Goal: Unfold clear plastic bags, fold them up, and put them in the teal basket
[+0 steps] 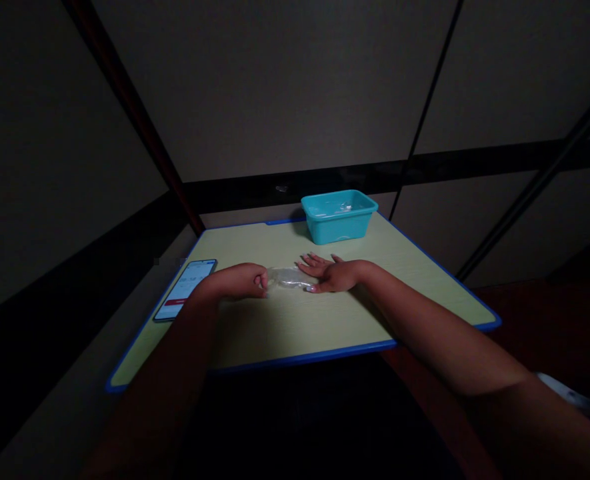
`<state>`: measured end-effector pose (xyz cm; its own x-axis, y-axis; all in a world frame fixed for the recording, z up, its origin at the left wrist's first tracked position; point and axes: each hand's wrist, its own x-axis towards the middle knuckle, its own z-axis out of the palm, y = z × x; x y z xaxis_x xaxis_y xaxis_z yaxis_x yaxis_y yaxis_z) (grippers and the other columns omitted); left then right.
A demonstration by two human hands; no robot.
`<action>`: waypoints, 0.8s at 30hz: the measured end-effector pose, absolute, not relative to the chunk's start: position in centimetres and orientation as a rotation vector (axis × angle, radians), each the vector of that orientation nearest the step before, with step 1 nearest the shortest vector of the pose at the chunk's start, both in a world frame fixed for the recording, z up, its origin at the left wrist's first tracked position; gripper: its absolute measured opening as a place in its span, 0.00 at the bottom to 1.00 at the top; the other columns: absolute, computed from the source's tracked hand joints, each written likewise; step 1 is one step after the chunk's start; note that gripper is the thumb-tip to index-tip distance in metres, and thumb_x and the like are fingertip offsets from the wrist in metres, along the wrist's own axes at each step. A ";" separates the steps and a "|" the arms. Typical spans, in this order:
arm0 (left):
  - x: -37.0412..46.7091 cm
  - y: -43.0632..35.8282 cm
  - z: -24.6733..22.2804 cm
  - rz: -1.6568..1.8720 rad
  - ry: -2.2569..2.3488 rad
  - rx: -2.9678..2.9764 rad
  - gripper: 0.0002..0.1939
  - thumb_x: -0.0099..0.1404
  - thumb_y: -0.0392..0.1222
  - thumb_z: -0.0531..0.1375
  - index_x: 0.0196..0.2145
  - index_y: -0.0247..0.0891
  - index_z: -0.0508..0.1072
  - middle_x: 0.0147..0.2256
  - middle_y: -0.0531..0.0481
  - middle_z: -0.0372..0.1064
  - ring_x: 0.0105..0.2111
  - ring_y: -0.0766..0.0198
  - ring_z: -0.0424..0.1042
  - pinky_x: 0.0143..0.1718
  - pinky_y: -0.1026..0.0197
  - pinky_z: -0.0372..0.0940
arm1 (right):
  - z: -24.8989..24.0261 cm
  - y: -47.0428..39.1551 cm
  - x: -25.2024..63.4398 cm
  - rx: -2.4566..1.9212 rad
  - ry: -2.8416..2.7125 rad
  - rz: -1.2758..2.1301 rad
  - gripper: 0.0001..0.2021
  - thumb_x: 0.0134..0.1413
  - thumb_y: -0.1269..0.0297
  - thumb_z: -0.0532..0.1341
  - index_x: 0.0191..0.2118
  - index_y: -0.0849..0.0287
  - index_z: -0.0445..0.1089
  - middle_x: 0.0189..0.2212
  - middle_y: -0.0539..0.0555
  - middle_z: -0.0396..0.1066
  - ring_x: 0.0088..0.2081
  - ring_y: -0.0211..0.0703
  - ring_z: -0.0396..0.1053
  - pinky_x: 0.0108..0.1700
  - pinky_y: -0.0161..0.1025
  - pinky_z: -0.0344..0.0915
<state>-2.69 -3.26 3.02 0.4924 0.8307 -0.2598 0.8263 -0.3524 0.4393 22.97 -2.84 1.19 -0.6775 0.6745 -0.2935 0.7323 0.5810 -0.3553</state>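
Note:
A clear plastic packet (289, 277) lies flat on the table between my hands, with light glinting off its surface. My left hand (247, 280) has its fingers closed in a pinch on the packet's left end. Over the right end, my right hand (332, 273) rests with its fingers stretched and spread, the thumb touching the near edge of the plastic. What the packet holds, if anything, is too dim to make out.
Behind my right hand stands a turquoise plastic basket (339, 229) with something clear and shiny inside. A smartphone (187, 287) with a lit screen lies at the left, near my left forearm. The pale table (285, 333) has a blue edge, and panelled walls rise behind it.

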 end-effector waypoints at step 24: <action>-4.3 -2.1 3.9 0.045 1.199 2.135 0.09 0.49 0.41 0.58 0.28 0.44 0.78 0.30 0.52 0.74 0.31 0.62 0.68 0.34 0.65 0.58 | 1.0 -2.9 22.9 1.218 2.658 -0.661 0.39 0.54 0.43 0.53 0.65 0.51 0.34 0.65 0.55 0.23 0.65 0.56 0.23 0.59 0.64 0.27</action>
